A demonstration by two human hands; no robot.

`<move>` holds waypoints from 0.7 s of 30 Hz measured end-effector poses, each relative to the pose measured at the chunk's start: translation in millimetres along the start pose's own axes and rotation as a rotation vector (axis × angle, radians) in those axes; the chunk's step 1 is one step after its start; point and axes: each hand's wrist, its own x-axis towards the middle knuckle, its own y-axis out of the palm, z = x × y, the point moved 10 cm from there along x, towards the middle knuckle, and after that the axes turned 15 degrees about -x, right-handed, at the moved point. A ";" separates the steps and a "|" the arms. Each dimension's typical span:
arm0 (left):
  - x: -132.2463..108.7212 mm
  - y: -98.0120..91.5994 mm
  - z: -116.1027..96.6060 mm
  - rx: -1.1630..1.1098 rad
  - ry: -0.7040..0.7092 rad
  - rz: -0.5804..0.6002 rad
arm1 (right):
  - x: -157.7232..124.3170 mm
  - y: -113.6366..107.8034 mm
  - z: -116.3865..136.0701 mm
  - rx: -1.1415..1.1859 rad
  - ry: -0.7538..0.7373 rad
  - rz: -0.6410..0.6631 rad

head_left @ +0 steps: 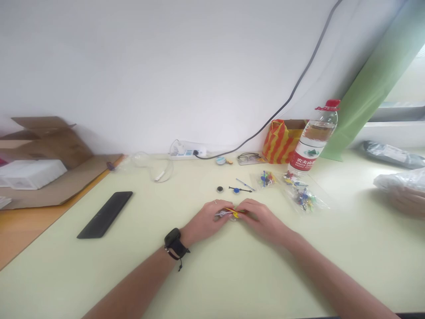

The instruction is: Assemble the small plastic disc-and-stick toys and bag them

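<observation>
1. Flattened brown cardboard box (pixel 49 141), far left edge of the pale green worktop (pixel 232 274), at nine o'clock of the scene; a white foam block (pixel 31 173) lies on it.
2. Flat black rectangular slab (pixel 105 214), lying at nine o'clock of the hands, well apart from them.
3. Clear plastic bag with a white cable (pixel 156 170), at eleven o'clock of the hands, near the wall.
4. White power strip (pixel 186 153) against the wall, with a black cord (pixel 292 93) running up from it towards one o'clock.
5. Left hand (pixel 207 219), black wristwatch (pixel 175 243) on its wrist; fingers curled, tips pinching item 6.
6. Small yellow, red and silver piece (pixel 230 212), held just above the worktop centre, between both hands.
7. Small black round disc (pixel 219 189) and blue disc on a black rod (pixel 236 190), at twelve o'clock, just beyond the hands.
8. Right hand (pixel 260 219), fingers closed, pinching item 6 from the opposite side; fingertips meet those of the left.
9. Spectacles (pixel 249 157), at twelve o'clock, near the wall.
10. Orange-and-yellow striped bag (pixel 279 141), at one o'clock.
11. Clear bags of small coloured parts (pixel 303 197), at two o'clock of the hands.
12. Clear water bottle with red cap and red label (pixel 314 141), upright, just beside the striped bag.
13. Another person's hand (pixel 407 199), at three o'clock, far right, under crumpled clear plastic.
</observation>
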 end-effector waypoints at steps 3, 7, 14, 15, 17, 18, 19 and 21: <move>-0.2 0.5 -0.6 -0.002 -0.003 0.004 | 0.9 3.3 0.2 0.010 -0.005 -0.009; -2.6 -3.4 -1.5 -0.018 -0.019 -0.038 | 1.3 3.4 -0.8 -0.001 -0.008 -0.044; 5.5 -41.3 10.3 0.049 -0.037 -0.315 | 10.0 -31.8 -32.9 -0.113 0.148 -0.192; 7.6 -47.1 18.7 0.056 -0.078 -0.341 | 13.8 -35.5 -38.0 -0.148 0.167 -0.171; 12.5 -55.9 37.0 0.072 -0.161 -0.355 | 23.1 -41.8 -46.3 -0.247 0.192 -0.119; 15.5 -58.2 45.5 0.079 -0.191 -0.341 | 28.5 -44.4 -49.6 -0.308 0.200 -0.098; 18.9 -59.7 52.3 0.093 -0.209 -0.319 | 34.2 -46.9 -52.7 -0.371 0.211 -0.088; 26.1 -61.6 58.5 0.136 -0.189 -0.278 | 45.5 -49.9 -59.1 -0.470 0.244 -0.088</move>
